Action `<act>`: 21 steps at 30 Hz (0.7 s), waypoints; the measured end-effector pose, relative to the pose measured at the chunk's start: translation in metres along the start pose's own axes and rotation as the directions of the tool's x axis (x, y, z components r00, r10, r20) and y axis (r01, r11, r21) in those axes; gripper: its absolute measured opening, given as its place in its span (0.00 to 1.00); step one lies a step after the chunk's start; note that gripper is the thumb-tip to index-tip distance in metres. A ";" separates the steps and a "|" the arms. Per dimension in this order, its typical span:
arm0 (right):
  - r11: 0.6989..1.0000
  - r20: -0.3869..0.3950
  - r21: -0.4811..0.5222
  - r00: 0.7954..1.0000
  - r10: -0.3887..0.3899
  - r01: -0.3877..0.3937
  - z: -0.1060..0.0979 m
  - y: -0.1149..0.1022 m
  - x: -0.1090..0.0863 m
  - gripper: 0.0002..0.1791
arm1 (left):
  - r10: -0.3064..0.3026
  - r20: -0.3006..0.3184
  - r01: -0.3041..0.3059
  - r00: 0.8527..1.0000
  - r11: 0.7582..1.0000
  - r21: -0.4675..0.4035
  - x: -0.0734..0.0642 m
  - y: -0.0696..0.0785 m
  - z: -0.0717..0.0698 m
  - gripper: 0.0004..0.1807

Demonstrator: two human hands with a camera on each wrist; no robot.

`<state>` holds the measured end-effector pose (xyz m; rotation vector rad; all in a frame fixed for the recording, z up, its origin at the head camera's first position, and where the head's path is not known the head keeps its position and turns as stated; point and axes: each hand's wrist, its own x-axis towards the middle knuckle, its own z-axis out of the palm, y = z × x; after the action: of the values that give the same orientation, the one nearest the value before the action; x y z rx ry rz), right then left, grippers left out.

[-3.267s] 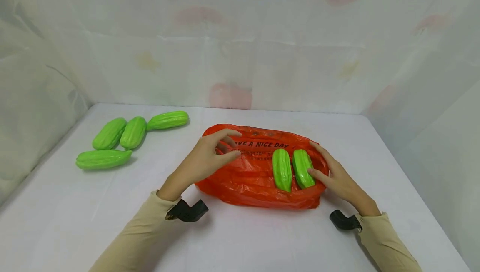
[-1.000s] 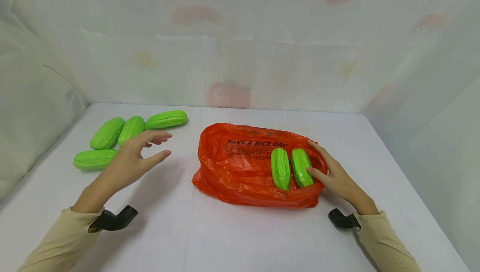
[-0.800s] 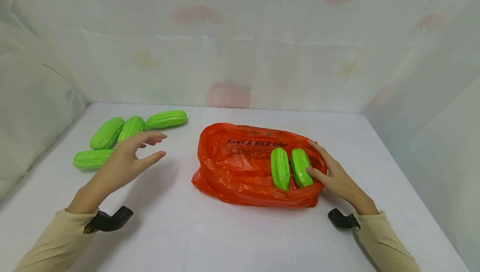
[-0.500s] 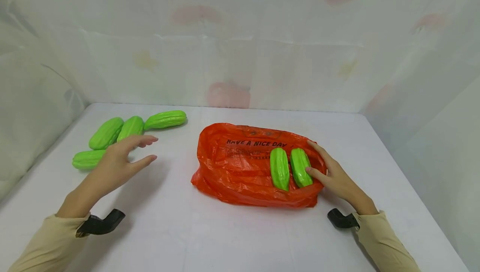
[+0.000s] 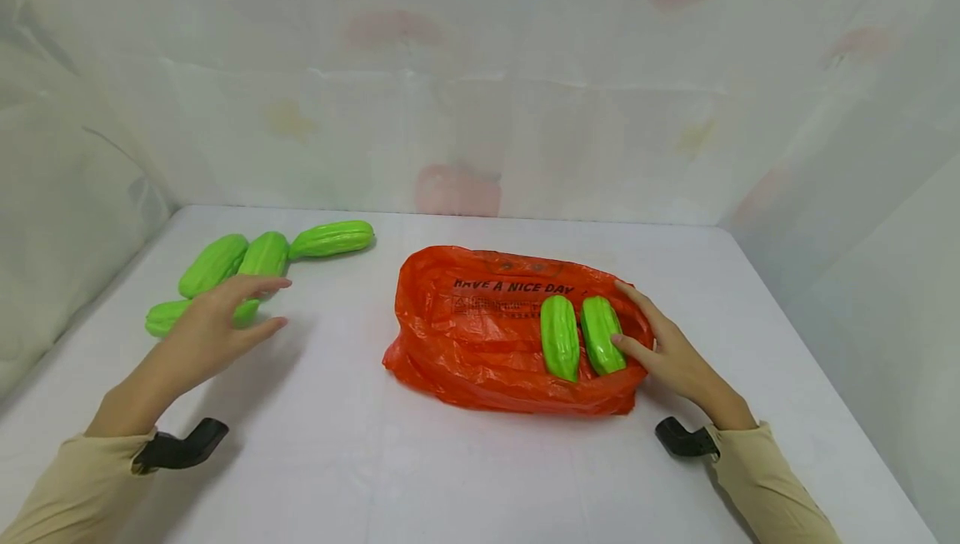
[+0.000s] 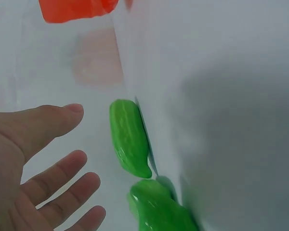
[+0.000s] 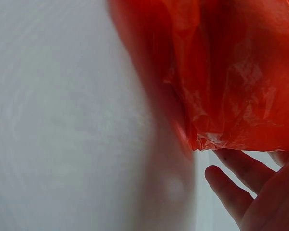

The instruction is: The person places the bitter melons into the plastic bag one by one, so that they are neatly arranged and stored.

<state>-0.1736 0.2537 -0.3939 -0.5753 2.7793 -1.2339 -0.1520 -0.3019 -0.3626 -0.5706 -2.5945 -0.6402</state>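
Observation:
My left hand [image 5: 198, 331] hovers over a ridged green gourd [image 5: 167, 316] on the left of the table, thumb and fingers spread apart, holding nothing. That gourd is partly hidden by the hand. Behind it lie another gourd [image 5: 213, 266], a third gourd [image 5: 265, 255] and a fourth gourd [image 5: 332, 239]. The left wrist view also shows the left hand [image 6: 43, 168] with nothing in its fingers. At the red plastic bag [image 5: 465, 361], my right hand [image 5: 671, 356] holds the right rim, thumb inside, other fingers outside. Inside the bag lie a gourd [image 5: 559, 338] and a second gourd [image 5: 602, 336].
The white tabletop [image 5: 480, 477] runs back to a pale patterned cloth wall [image 5: 570, 144]. A hanging sheet [image 5: 67, 194] borders the left side, and another pale wall [image 5: 862, 236] borders the right. A black curved piece [image 5: 183, 446] sits at the left wrist.
My left hand has moved left from over the red bag, then come lower over the near gourd. My right hand has stayed at the bag's right rim.

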 end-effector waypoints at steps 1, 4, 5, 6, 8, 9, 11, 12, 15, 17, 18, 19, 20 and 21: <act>1.000 0.001 0.000 1.000 0.001 -0.001 0.000 0.000 0.000 0.40 | -0.012 0.010 0.012 1.000 1.000 0.007 -0.001 -0.003 -0.001 0.30; 1.000 -0.002 -0.002 1.000 -0.002 0.002 0.000 0.001 0.000 0.40 | -0.049 0.027 0.048 0.998 0.998 0.028 -0.004 -0.012 -0.004 0.28; 1.000 0.000 -0.002 1.000 -0.003 0.003 0.000 0.001 0.001 0.40 | -0.063 0.033 0.062 0.997 0.997 0.033 -0.006 -0.014 -0.005 0.28; 1.000 0.000 -0.002 1.000 -0.003 0.003 0.000 0.001 0.001 0.40 | -0.073 0.038 0.071 0.997 0.997 0.038 -0.007 -0.017 -0.006 0.28; 1.000 0.000 -0.001 1.000 -0.004 0.004 0.000 0.001 0.001 0.40 | -0.095 0.043 0.092 0.995 0.994 0.056 -0.009 -0.022 -0.008 0.28; 1.000 0.002 0.001 1.000 -0.004 0.004 0.000 0.000 0.001 0.40 | -0.107 0.051 0.104 0.993 0.993 0.061 -0.010 -0.024 -0.009 0.28; 1.000 0.004 0.007 1.000 -0.004 0.004 -0.001 -0.001 0.001 0.40 | -0.119 0.059 0.115 0.991 0.991 0.065 -0.012 -0.028 -0.011 0.28; 1.000 0.004 0.009 1.000 -0.003 0.003 -0.001 -0.002 0.001 0.40 | -0.117 0.060 0.112 0.991 0.991 0.067 -0.013 -0.031 -0.011 0.28; 1.000 0.005 0.011 1.000 -0.002 0.002 -0.001 -0.002 0.000 0.40 | -0.104 0.067 0.099 0.992 0.993 0.064 -0.015 -0.037 -0.013 0.28; 1.000 0.004 0.007 1.000 -0.002 0.002 -0.001 -0.001 0.000 0.40 | -0.101 0.072 0.096 0.992 0.993 0.072 -0.016 -0.040 -0.015 0.29; 1.000 0.004 0.006 1.000 -0.003 0.003 0.000 0.000 0.001 0.40 | -0.109 0.083 0.103 0.991 0.992 0.075 -0.016 -0.042 -0.016 0.29; 1.000 0.003 0.005 1.000 -0.004 0.004 0.000 0.001 0.001 0.40 | -0.122 0.094 0.114 0.988 0.990 0.081 -0.017 -0.044 -0.016 0.29; 1.000 0.003 0.004 1.000 -0.005 0.005 0.000 0.001 0.001 0.40 | -0.133 0.105 0.124 0.986 0.988 0.087 -0.017 -0.046 -0.017 0.29; 1.000 0.002 0.004 1.000 -0.005 0.005 0.001 0.002 0.001 0.40 | -0.147 0.116 0.137 0.982 0.986 0.095 -0.018 -0.047 -0.018 0.30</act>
<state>-0.1750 0.2545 -0.3959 -0.5837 2.7747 -1.2391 -0.1540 -0.3539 -0.3727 -0.4113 -2.7821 -0.5493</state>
